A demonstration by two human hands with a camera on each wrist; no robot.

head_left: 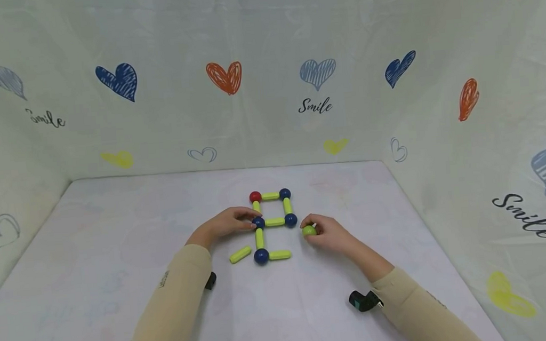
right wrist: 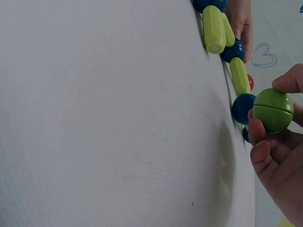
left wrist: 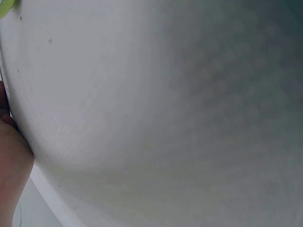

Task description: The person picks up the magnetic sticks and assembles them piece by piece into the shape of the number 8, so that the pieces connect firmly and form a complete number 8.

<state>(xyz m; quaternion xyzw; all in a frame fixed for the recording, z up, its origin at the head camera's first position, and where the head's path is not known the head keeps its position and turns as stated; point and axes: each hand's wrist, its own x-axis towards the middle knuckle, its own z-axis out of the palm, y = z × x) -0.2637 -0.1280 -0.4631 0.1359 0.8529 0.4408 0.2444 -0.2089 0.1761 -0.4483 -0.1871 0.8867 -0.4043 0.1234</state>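
On the table lies a figure of yellow-green magnetic rods and balls: a square with a red ball (head_left: 255,197) at its far left corner, and a leg running toward the near side. My left hand (head_left: 226,223) holds the blue ball (head_left: 258,223) at the square's near left corner between thumb and fingers. Just right of the square, my right hand (head_left: 330,232) pinches a green ball (right wrist: 273,110) with a seam round its middle. It is beside another blue ball (head_left: 291,220), the near right corner. In the left wrist view only part of the left hand (left wrist: 12,156) shows.
A loose yellow-green rod (head_left: 240,255) lies left of the leg. The leg ends in a blue ball (head_left: 261,256) with a rod (head_left: 280,255) pointing right. A pale wall with hearts (head_left: 224,78) stands behind the white table (head_left: 114,231).
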